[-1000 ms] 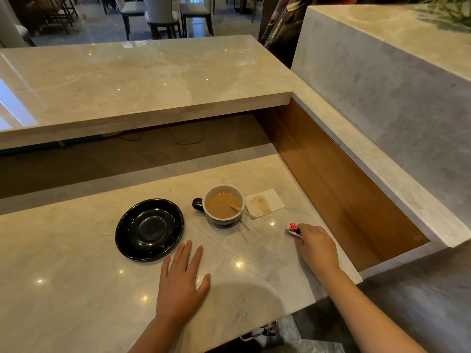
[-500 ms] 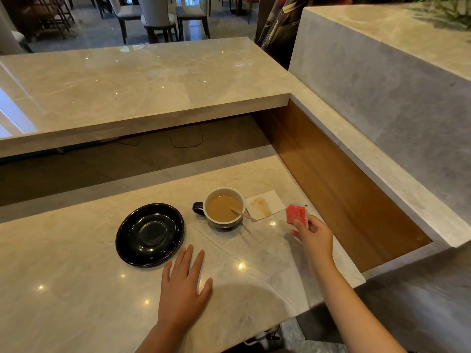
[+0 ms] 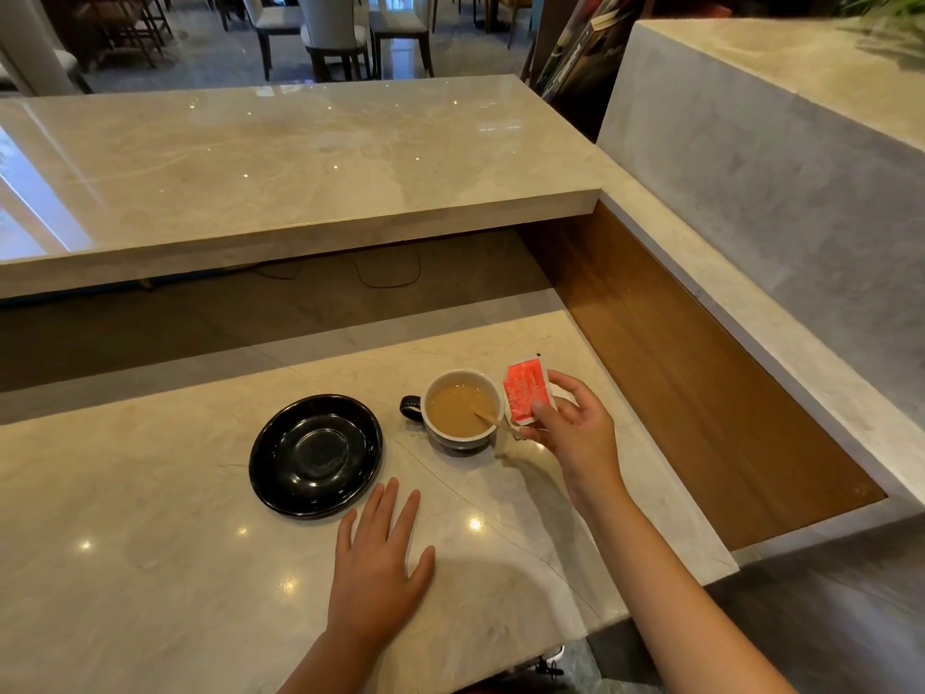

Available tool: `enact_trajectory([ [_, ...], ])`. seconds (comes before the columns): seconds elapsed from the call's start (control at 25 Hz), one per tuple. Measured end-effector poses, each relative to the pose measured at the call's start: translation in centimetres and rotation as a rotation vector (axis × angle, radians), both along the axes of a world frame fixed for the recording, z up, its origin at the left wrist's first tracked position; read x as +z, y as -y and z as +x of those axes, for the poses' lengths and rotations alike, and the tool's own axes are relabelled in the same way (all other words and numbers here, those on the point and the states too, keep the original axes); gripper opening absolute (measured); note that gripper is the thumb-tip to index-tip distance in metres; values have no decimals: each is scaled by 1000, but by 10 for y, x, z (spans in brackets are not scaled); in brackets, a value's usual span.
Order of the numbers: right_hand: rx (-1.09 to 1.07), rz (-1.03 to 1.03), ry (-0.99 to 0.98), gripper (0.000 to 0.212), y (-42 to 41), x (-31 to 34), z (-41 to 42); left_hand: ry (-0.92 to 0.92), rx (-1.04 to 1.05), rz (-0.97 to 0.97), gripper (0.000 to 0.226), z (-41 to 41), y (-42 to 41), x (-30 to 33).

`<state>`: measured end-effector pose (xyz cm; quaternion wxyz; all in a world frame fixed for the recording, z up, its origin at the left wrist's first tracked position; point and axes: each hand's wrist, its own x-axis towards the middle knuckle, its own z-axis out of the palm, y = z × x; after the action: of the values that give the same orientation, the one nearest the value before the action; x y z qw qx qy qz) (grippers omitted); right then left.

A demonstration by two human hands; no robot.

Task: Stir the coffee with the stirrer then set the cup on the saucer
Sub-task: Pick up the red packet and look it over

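A dark cup (image 3: 463, 410) with a white inside holds light brown coffee and stands on the marble counter (image 3: 150, 568). A wooden stirrer (image 3: 493, 421) leans in the cup, its end over the right rim. An empty black saucer (image 3: 316, 455) lies just left of the cup, apart from it. My right hand (image 3: 575, 428) holds a small red sachet (image 3: 525, 390) upright, right beside the cup's right rim. My left hand (image 3: 378, 563) rests flat on the counter in front of the saucer, fingers apart, holding nothing.
A raised marble ledge (image 3: 300, 162) overhangs the back of the counter. A wooden panel (image 3: 675, 353) and a tall marble block (image 3: 776, 142) close off the right side. The counter's front edge runs near my arms. Chairs (image 3: 330, 32) stand far behind.
My right hand has picked the red sachet up off the counter and carried it left and up, next to the cup. My left hand has stayed flat.
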<state>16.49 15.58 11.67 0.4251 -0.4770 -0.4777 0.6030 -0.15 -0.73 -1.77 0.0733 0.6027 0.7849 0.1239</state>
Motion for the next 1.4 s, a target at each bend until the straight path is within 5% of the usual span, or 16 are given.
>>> enact_trajectory([
  [0.48, 325, 730, 894, 35, -26, 7, -27, 3, 20, 18, 65, 0, -1, -3],
  [0.76, 354, 771, 979, 35, -31, 6, -35, -9, 29, 2, 66, 0, -2, -6],
  [1.04, 97, 166, 465, 23, -25, 1, -33, -8, 29, -3, 66, 0, -2, -5],
  [1.2, 37, -201, -56, 25, -12, 7, -23, 14, 0, 29, 65, -1, -1, -3],
  [1.4, -3, -354, -448, 31, -7, 6, -13, 18, -12, 39, 64, -1, 0, -2],
])
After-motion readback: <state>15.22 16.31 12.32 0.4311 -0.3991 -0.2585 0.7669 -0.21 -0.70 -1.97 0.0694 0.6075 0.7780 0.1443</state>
